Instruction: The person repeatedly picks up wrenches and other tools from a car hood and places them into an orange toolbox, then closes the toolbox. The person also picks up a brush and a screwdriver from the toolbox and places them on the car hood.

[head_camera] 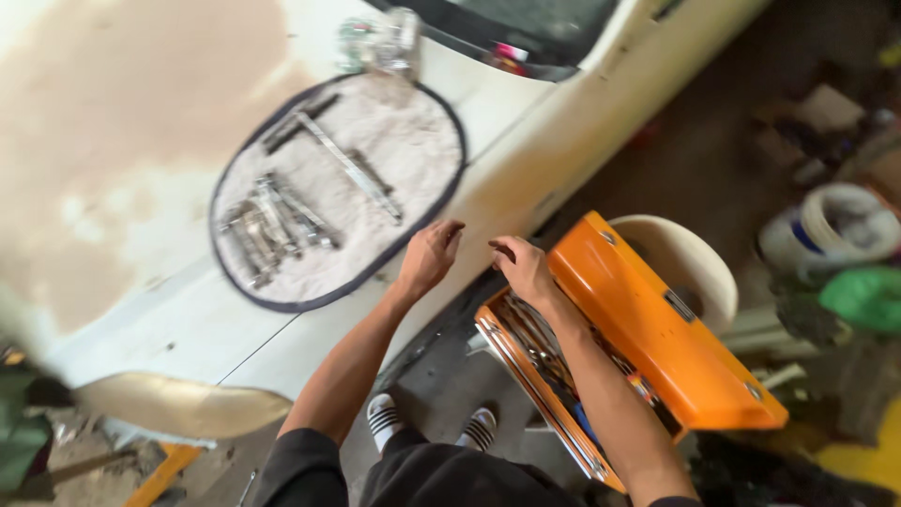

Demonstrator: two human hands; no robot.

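Seen from above, beside a white car body point(141, 329): left hand point(429, 256) raised with fingers loosely curled and slightly apart, gripping nothing, hovering just off the near edge of an oval grey mat point(413, 141) spread on the panel. Right hand point(522, 268) close beside it, barely apart, fingers bent downward and drawn together at the tips; whether anything small sits pinched there cannot be told from the blur. Directly beneath and behind the right wrist, an open orange toolbox point(657, 347), lid tilted up and away to the right, metal tools dimly visible inside its tray under the forearm. Up and to the left of the left hand, on the mat, a cluster of wrenches point(267, 230) lying side by side, and beyond them a long metal bar point(349, 167) laid diagonally. Further off, past the mat's far edge, a clear glass object point(389, 42), blurred. Behind the toolbox lid, to the right of the right hand, a pale round seat point(699, 258); well beyond that, a white bucket point(826, 230) and a green bag point(863, 299). Below both forearms, striped socks point(385, 418) on grey floor.
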